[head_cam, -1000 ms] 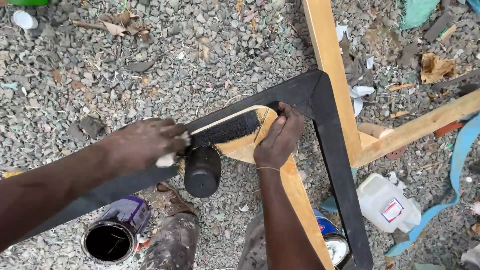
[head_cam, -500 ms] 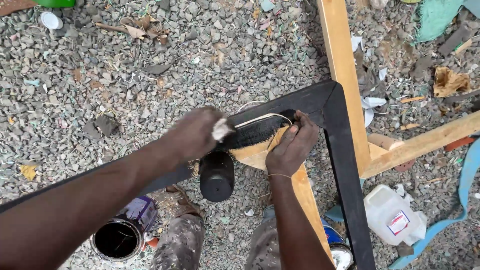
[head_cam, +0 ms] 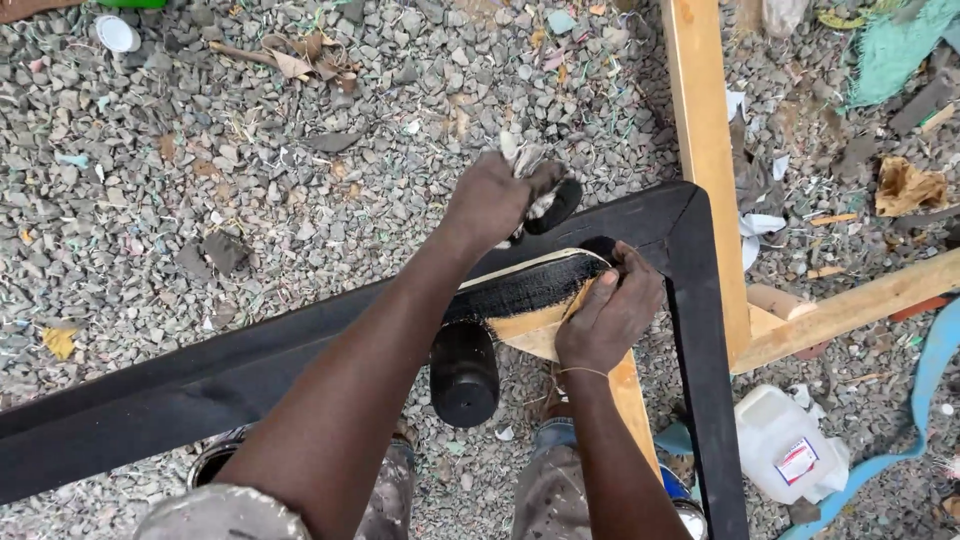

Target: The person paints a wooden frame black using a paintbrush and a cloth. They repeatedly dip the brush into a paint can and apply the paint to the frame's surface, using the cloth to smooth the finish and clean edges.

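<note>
Since the earlier frame, our left hand [head_cam: 492, 200] has risen off the curved wooden piece [head_cam: 535, 300] and now sits above the black frame [head_cam: 300, 345], fist closed around a crumpled stained rag [head_cam: 525, 165]. Half blackened, half bare pale wood, the curved piece rests at the frame's mitred corner, pinched at its right end by our right hand [head_cam: 610, 315]. Beneath hangs a matte black cylinder [head_cam: 464, 375]. Outward lie unpainted timber beams [head_cam: 705, 130], a white plastic jug [head_cam: 785, 455] and coarse grey gravel [head_cam: 250, 200].
</note>
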